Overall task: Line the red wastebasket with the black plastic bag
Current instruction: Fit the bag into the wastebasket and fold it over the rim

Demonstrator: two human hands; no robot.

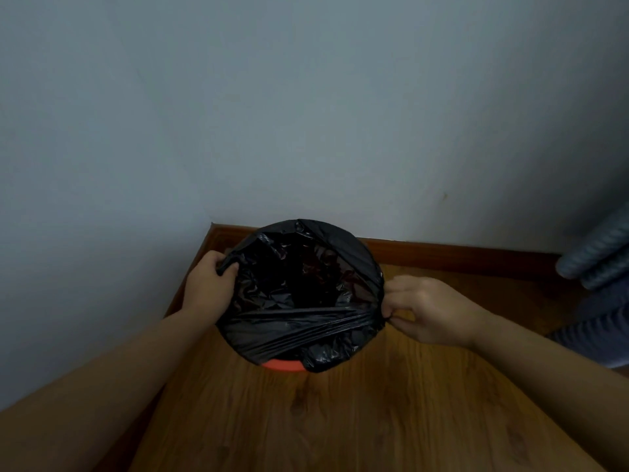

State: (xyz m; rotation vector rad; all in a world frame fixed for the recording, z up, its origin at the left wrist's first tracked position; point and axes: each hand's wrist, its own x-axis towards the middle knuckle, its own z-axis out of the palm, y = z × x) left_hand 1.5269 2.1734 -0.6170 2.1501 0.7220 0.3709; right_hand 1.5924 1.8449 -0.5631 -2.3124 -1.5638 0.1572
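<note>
The black plastic bag [299,294] sits in the red wastebasket [282,365] in a room corner, its mouth spread over most of the rim. Only a short red arc of the rim shows at the near side. My left hand [209,284] grips the bag's edge at the left of the rim, fingers curled round a bunched fold. My right hand [425,306] pinches the stretched bag edge at the right of the rim. A taut band of plastic runs across the near part of the opening between the two hands.
The basket stands on a wooden floor [340,420] in the corner where two pale walls [306,114] meet, with a brown skirting board [459,255] behind it. Grey-blue fabric and a ribbed hose [595,253] lie at the right edge.
</note>
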